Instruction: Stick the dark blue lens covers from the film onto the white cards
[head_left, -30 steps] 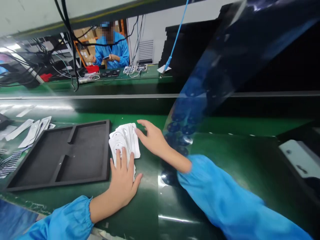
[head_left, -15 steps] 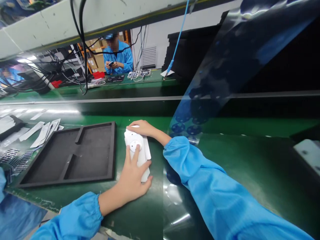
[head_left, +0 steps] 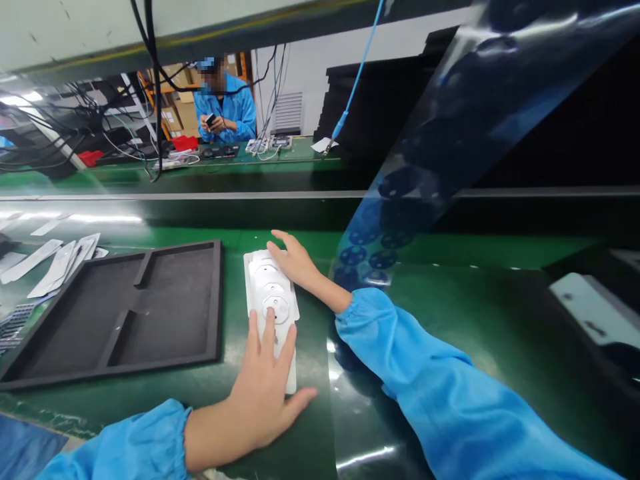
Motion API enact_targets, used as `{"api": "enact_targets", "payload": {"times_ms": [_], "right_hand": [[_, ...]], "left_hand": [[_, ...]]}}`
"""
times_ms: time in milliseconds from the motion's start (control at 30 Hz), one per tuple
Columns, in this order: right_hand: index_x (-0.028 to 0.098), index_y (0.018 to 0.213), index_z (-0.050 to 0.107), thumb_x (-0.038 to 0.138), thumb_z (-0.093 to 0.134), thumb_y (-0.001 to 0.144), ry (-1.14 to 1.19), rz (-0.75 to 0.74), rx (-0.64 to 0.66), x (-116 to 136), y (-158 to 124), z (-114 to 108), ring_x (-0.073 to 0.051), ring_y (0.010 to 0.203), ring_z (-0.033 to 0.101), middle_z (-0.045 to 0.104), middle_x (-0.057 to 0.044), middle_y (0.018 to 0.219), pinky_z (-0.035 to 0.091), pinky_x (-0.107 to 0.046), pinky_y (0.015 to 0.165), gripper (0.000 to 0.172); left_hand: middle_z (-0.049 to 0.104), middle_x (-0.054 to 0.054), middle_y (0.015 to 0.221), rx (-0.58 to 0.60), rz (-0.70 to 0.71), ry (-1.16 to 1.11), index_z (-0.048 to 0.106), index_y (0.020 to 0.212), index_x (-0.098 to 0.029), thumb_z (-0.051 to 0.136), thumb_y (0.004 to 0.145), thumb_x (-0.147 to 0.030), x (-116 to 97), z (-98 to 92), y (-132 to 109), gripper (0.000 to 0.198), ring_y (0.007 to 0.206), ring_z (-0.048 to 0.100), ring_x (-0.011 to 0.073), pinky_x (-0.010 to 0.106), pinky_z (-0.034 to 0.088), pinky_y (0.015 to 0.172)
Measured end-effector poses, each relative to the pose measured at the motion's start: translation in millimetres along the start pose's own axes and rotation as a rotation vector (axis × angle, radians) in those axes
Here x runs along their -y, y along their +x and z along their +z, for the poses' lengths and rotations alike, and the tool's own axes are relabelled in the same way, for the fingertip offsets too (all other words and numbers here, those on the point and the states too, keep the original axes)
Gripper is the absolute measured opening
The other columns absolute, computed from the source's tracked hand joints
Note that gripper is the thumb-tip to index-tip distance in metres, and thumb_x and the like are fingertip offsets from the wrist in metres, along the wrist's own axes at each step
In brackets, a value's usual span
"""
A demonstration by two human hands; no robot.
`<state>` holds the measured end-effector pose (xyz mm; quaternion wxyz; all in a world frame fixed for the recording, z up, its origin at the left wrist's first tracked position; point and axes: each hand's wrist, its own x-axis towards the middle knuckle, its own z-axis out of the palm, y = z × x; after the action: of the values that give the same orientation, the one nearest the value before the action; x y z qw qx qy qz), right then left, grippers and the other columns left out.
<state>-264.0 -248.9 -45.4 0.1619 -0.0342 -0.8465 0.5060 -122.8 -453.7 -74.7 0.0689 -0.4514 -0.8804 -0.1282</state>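
Observation:
A stack of white cards with round raised discs (head_left: pixel 267 287) lies on the green bench, just right of a black foam tray (head_left: pixel 125 307). My left hand (head_left: pixel 265 393) rests flat on the near end of the stack, fingers stretched forward and spread. My right hand (head_left: pixel 293 261) lies against the far right edge of the stack, fingers extended and slightly curled. Both sleeves are blue.
A long dark blue film strip with round stickers (head_left: pixel 390 220) rises from the bench at my right. Loose white strips (head_left: pixel 55 257) lie at the far left. Another person in blue (head_left: pixel 223 107) sits at the far bench behind hanging cables. A white part (head_left: pixel 590 320) is at the right edge.
The fanned cards have been squared into a straight stack. My left hand slid back toward me along the stack; my right hand moved from the top of the stack to its right edge.

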Motion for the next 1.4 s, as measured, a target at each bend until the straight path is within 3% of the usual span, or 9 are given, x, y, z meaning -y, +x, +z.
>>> {"api": "enact_targets", "payload": {"times_ms": [100, 200, 367, 533, 833, 1033, 1200, 1300, 1400], "right_hand": [[0.021, 0.139, 0.059, 0.034, 0.056, 0.099, -0.007, -0.048, -0.054, 26, -30, -39, -0.023, 0.133, 0.059, 0.063, -0.009, 0.143, 0.048, -0.040, 0.111, 0.042], [0.022, 0.118, 0.071, 0.031, 0.061, 0.097, -0.090, -0.159, 0.003, 50, -72, -98, -0.020, 0.095, 0.075, 0.079, -0.002, 0.102, 0.059, -0.035, 0.089, 0.025], [0.029, 0.120, 0.076, 0.033, 0.070, 0.094, -0.373, -0.111, 0.439, 25, -148, -156, -0.026, 0.114, 0.072, 0.077, -0.001, 0.122, 0.058, -0.039, 0.100, 0.027], [0.031, 0.150, 0.054, 0.048, 0.081, 0.085, -0.481, -0.140, 0.461, -35, -187, -131, -0.034, 0.154, 0.030, 0.046, -0.006, 0.160, 0.033, -0.058, 0.123, 0.072], [0.023, 0.113, 0.069, 0.022, 0.060, 0.101, -0.674, -0.440, 0.195, -25, -195, -109, -0.027, 0.117, 0.069, 0.078, -0.007, 0.113, 0.019, -0.072, 0.122, 0.015], [0.027, 0.096, 0.072, 0.015, 0.061, 0.096, -0.510, -0.428, 0.273, 9, -204, -129, -0.035, 0.140, 0.052, 0.065, -0.010, 0.141, 0.045, -0.065, 0.114, 0.017], [0.032, 0.079, 0.070, 0.032, 0.067, 0.096, -0.103, -0.182, 0.197, 46, -196, -151, -0.029, 0.108, 0.072, 0.074, -0.008, 0.111, 0.065, -0.042, 0.086, 0.018], [0.032, 0.095, 0.074, 0.037, 0.068, 0.096, -0.240, -0.131, 0.243, 46, -181, -146, -0.027, 0.104, 0.072, 0.074, -0.007, 0.113, 0.064, -0.040, 0.084, 0.007], [0.029, 0.122, 0.070, 0.036, 0.068, 0.097, -0.418, -0.137, 0.325, 31, -172, -136, -0.027, 0.110, 0.070, 0.073, -0.007, 0.119, 0.061, -0.042, 0.093, 0.026]], "left_hand": [[-0.003, 0.031, 0.167, 0.007, 0.062, 0.036, 0.028, 0.159, -0.006, 0.070, 0.090, -0.052, -8, -3.0, -12, 0.093, 0.150, -0.005, 0.0604, 0.079, 0.034, 0.106], [0.002, 0.034, 0.166, 0.020, 0.155, 0.003, 0.026, 0.158, -0.001, 0.065, 0.093, -0.039, -14, -7.1, -22, 0.085, 0.151, -0.003, 0.0596, 0.078, 0.032, 0.107], [0.009, 0.035, 0.165, 0.017, 0.264, -0.019, 0.031, 0.157, -0.001, 0.062, 0.091, -0.031, -18, -11.0, -31, 0.079, 0.150, 0.001, 0.0618, 0.080, 0.023, 0.107], [0.032, 0.025, 0.163, 0.031, 0.492, 0.033, 0.048, 0.149, -0.004, 0.055, 0.095, -0.039, -18, -11.5, -27, 0.064, 0.155, 0.007, 0.0484, 0.076, -0.006, 0.115], [0.036, 0.026, 0.160, 0.243, 0.567, -0.067, 0.037, 0.157, -0.010, 0.043, 0.098, -0.067, -23, -11.4, -9, 0.082, 0.152, 0.028, 0.0402, 0.063, -0.018, 0.118], [0.038, 0.024, 0.160, 0.301, 0.583, -0.154, 0.033, 0.159, -0.011, 0.031, 0.104, -0.063, -19, -9.2, -10, 0.076, 0.151, 0.032, 0.0382, 0.063, -0.022, 0.118], [0.029, 0.023, 0.164, 0.313, 0.568, -0.190, 0.028, 0.161, -0.011, 0.030, 0.104, -0.060, -19, -7.6, -12, 0.075, 0.154, 0.024, 0.0381, 0.065, -0.020, 0.118], [0.026, 0.024, 0.166, 0.322, 0.557, -0.221, 0.028, 0.161, -0.011, 0.031, 0.104, -0.059, -18, -7.4, -14, 0.074, 0.155, 0.023, 0.0376, 0.067, -0.011, 0.121], [0.026, 0.025, 0.165, 0.321, 0.539, -0.242, 0.030, 0.160, -0.013, 0.046, 0.101, -0.057, -18, -6.5, -15, 0.076, 0.154, 0.024, 0.0396, 0.067, 0.005, 0.123]]}}
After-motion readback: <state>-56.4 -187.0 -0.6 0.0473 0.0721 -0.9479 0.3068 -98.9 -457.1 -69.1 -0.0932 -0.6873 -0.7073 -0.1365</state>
